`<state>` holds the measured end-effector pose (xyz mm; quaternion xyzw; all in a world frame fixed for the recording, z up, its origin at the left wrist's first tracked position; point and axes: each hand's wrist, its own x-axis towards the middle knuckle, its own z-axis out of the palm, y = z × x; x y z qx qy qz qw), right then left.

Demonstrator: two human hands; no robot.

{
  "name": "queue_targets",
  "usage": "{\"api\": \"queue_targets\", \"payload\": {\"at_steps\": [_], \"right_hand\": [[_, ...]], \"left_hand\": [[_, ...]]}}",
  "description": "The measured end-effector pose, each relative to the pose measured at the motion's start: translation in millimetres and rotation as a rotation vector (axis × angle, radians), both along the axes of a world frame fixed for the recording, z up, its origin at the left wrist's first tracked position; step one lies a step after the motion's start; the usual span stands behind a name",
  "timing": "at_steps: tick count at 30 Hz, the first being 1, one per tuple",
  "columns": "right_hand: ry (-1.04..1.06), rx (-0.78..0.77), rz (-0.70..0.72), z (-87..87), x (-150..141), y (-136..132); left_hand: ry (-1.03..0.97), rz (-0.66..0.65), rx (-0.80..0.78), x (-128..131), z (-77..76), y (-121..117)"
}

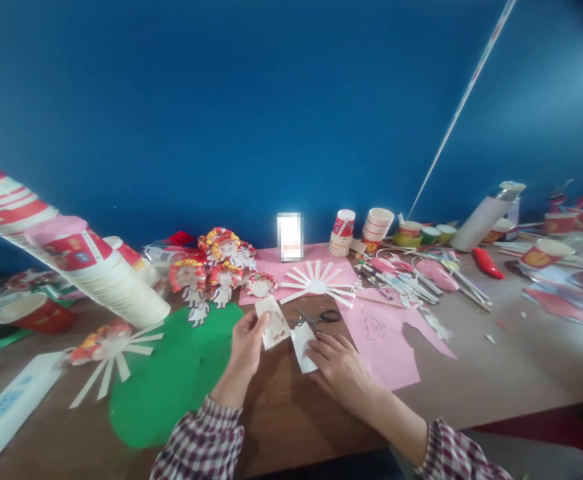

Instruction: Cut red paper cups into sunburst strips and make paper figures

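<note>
Two bare hands at work over a brown table (281, 417), checked cuffs at both wrists. Left hand (246, 343) closed on a small pale card (274, 328), thumb on its face, card tilted, brownish marks on it. Right hand (340, 367) lower and to the right, palm down, fingers bent over the right edge of a white slip (302, 349); whether it is pinched or only pressed, I cannot tell. Card and slip close together, between the hands. Dark-handled scissors (327, 317) lie just beyond the right hand, blades toward the card.

Left of the left hand, a rounded green sheet (176, 380) flat on the table. At its far edge, small white paper figures (224, 288), some with red and yellow frills. Beyond the scissors, a fan of white strips (317, 285) on a pink sheet (299, 257). Right of the right hand, a second pink sheet (381, 343) with dark pen lines, its edge cut unevenly.

Far left, a long leaning stack of paper cups (104, 270). Against the blue wall (221, 120), shorter cup stacks (377, 227); to the right, markers (421, 287) and a silver-topped flask (486, 217), leaning.
</note>
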<state>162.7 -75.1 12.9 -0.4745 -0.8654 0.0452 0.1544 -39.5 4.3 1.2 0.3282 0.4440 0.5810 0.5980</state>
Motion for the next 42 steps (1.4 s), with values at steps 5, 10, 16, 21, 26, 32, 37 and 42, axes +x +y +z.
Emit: {"api": "queue_targets", "payload": {"at_steps": [5,10,16,21,26,32,37,42], "right_hand": [[-0.002,0.180,0.086,-9.8,-4,-5],[0.076,0.110,-0.006,-8.8,5,-22],[0.284,0.166,-0.214,15.9,38,-24],[0.179,0.366,-0.424,30.8,84,-2],[0.099,0.321,-0.475,31.6,102,14],[0.570,-0.039,-0.324,14.9,49,1],[1.002,-0.436,-0.224,12.1,-7,16],[1.179,-0.563,-0.266,11.0,-39,45]], "left_hand": [[0.017,-0.007,0.021,-1,-1.9,1],[0.014,-0.013,0.015,-1,-2.9,1],[0.048,-0.029,-0.018,1,-6.8,2],[0.063,-0.068,-0.020,5,-4.2,-2],[0.079,-0.062,0.000,6,-3.9,-3],[0.102,-0.081,-0.003,9,-3.5,-7],[0.122,-0.132,-0.007,14,-4.9,-11],[0.138,-0.142,0.008,14,-8.4,-12]]}}
